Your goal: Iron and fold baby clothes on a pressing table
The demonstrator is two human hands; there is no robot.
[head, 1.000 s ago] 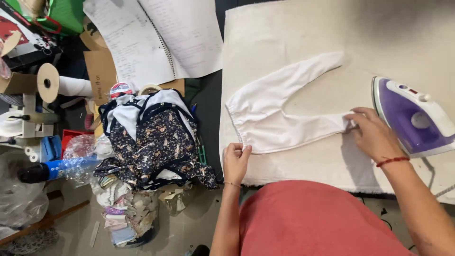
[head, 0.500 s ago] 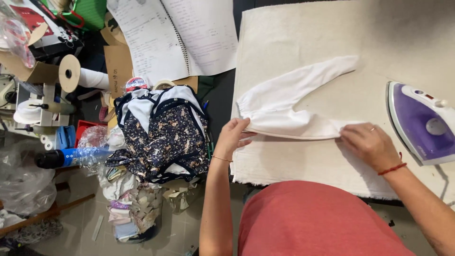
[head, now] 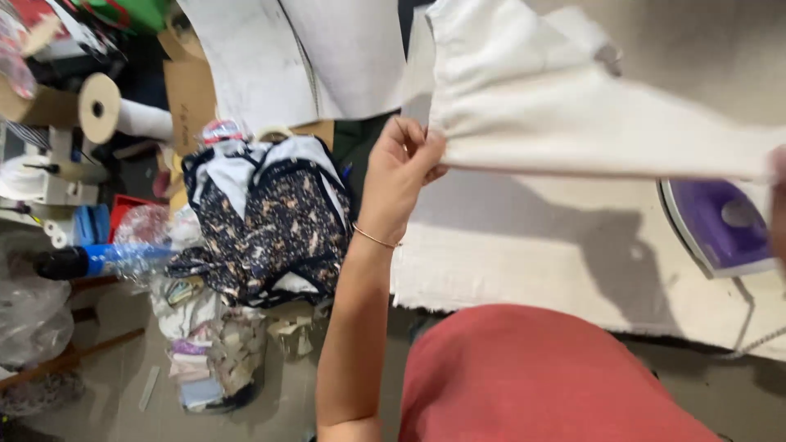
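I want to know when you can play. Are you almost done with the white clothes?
Hard to say. The white garment is lifted off the padded board, pinched at one edge by the left hand; the right hand is barely in view at its far end. The purple iron rests on the board, untouched. Beside the board a heap of dark floral clothes still waits, so probably not nearly finished.

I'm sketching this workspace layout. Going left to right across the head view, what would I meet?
Cardboard roll → blue plastic bottle → dark floral garments → left hand gripping the lifted white garment → purple iron on the padded table.
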